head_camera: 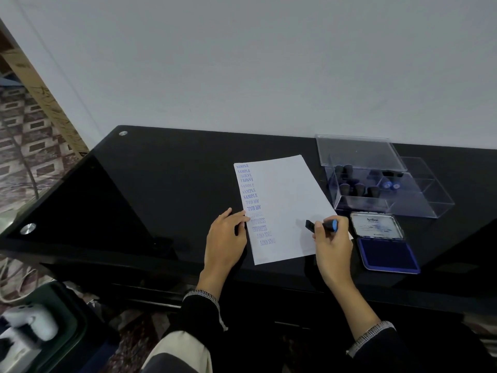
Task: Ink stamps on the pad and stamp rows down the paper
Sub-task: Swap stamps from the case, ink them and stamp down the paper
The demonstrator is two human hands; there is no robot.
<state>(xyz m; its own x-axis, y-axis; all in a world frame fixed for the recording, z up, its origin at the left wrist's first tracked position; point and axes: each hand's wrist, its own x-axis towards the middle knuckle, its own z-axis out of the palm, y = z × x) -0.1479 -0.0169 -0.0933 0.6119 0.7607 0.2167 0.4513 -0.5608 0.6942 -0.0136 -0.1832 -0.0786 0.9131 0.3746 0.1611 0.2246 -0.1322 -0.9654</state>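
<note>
1. Grip first: our right hand [332, 243] has its fingers curled round a small dark stamp [321, 225] with a blue end cap. The stamp lies roughly sideways, over the lower right part of the paper [285, 200]; we can't tell if its face touches the sheet.
2. Our left hand [226, 235] isn't grasping anything. Its fingers are pretty much straight and rest flat on the left edge of the paper, fingertips right by the printed column.
3. Both wrists come out of dark sleeves [204, 305] with pale knitted cuffs.
4. The paper lies on the black glossy desk [161, 184], turned a bit so its far end leans left. One column of blue prints runs down its left side: SAMPLE several times at the top, then AIR MAIL, then EXPRESS, then a couple more lines lower down that we can't read for sure. Some are upside down. The rest of the sheet is blank.
5. Just right of our right hand sits the ink pad [387, 251], open, dark blue pad towards us and the lid [376, 226] with its label hinged back away from us.
6. Beyond that, near the wall, is a clear plastic box [390, 200] with its lid [357, 152] raised, and more dark stamps [359, 189] stand inside its left compartment.
</note>
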